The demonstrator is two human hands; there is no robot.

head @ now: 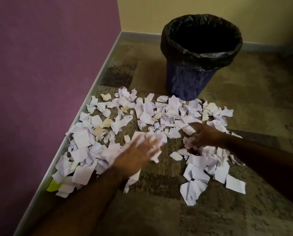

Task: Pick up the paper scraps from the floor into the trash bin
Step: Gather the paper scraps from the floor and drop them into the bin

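Several torn white paper scraps [147,114] lie spread over the carpet in front of a blue trash bin [188,82] lined with a black bag, which stands at the back centre. My left hand [137,154] hovers flat, fingers apart and blurred, over scraps at the middle of the pile. My right hand [205,133] reaches in from the right with its fingers spread and curled down onto scraps near the pile's centre. Neither hand visibly holds paper.
A purple wall [48,65] with a pale baseboard runs along the left, and a yellow wall [176,7] stands behind the bin. A yellow-green scrap [52,186] lies by the baseboard. Patterned brown carpet [159,210] extends toward me.
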